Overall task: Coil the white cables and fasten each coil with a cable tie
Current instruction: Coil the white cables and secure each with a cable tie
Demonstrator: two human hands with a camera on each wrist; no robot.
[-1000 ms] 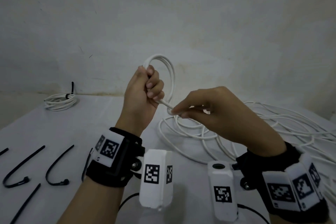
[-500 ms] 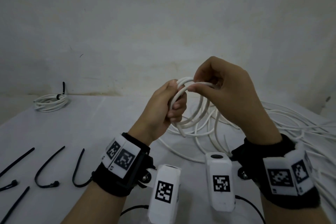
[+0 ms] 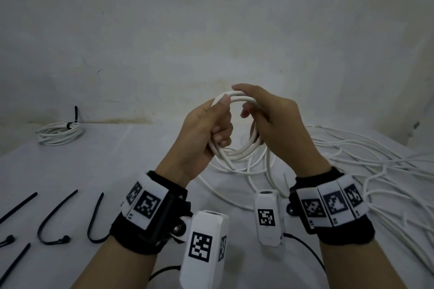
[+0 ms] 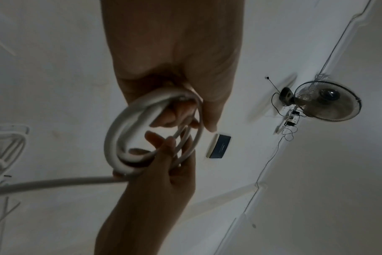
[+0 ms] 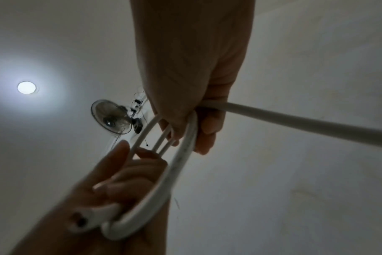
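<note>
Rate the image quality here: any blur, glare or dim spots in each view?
Head view: dim, even light, sharp on both hands and the coil, edges bent by the wide lens. Left wrist view: dark, coil slightly soft. Right wrist view: glare around the ceiling lamp, left hand and cable end motion-blurred.

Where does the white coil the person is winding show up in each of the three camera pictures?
Head: coil at centre, between both hands.
Left wrist: coil centre-left, below the left hand.
Right wrist: coil lower centre, under the right hand.
Shared landmark: wall fan appears in both wrist views only.
</note>
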